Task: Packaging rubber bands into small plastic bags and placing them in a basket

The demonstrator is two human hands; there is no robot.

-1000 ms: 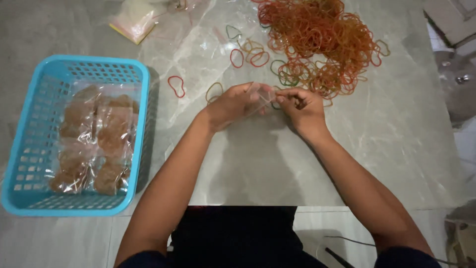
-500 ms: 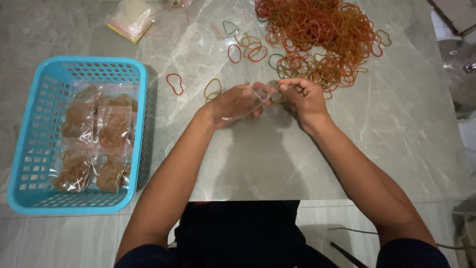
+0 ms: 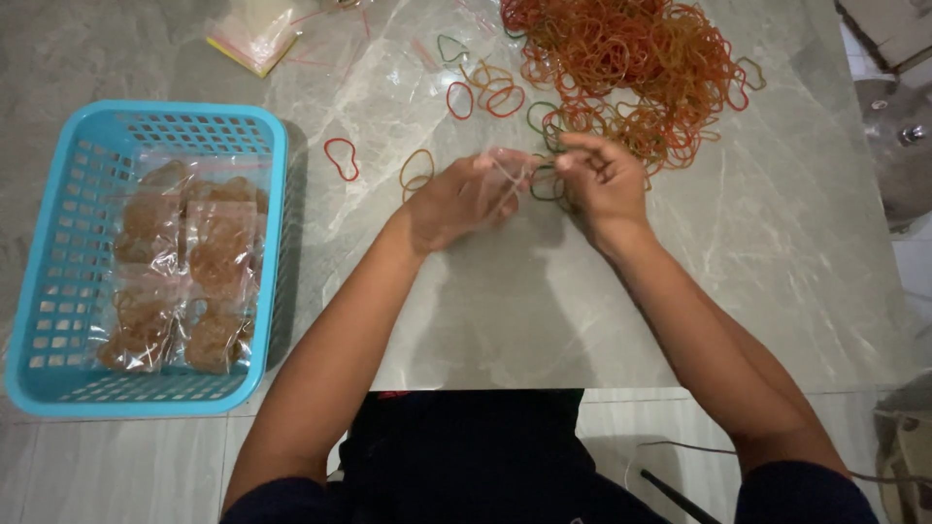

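My left hand (image 3: 464, 199) holds a small clear plastic bag (image 3: 509, 173) at the middle of the grey marble table (image 3: 544, 301). My right hand (image 3: 602, 180) pinches a few rubber bands (image 3: 546, 184) right at the bag's mouth. Both hands meet just below a big heap of orange, red and green rubber bands (image 3: 631, 68) at the table's far side. Loose single bands (image 3: 340, 158) lie to the left of my hands.
A light blue plastic basket (image 3: 58, 291) at the left holds several clear bags filled with rubber bands (image 3: 184, 262). A stack of flat clear bags (image 3: 254, 34) lies at the far left. The table's front edge runs just before my body.
Both hands stay together at the bag with small finger movements. The view has shifted slightly, so the heap and basket sit a little differently in the frame.
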